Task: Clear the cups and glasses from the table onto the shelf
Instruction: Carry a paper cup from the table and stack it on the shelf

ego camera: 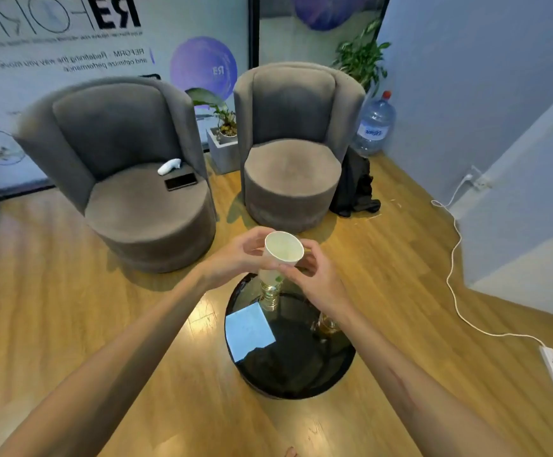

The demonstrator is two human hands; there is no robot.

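paper cup (pixel 283 247) held above the counter (pixel 301 374)
it is grasped by left grip (pixel 240 255) and right grip (pixel 316 275); a glass (pixel 270 293) is seen at 12 o'clock.

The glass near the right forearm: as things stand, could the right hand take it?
Probably not yet: the right hand shares the paper cup with the left hand; the glass is otherwise unobstructed.

On the round black table (pixel 288 374), a glass (pixel 270 293) is standing at twelve o'clock and another glass (pixel 327 324) at three o'clock, blocking those edges. Two grey armchairs (pixel 143 192) are crowding the far side. The six o'clock half is lying open.
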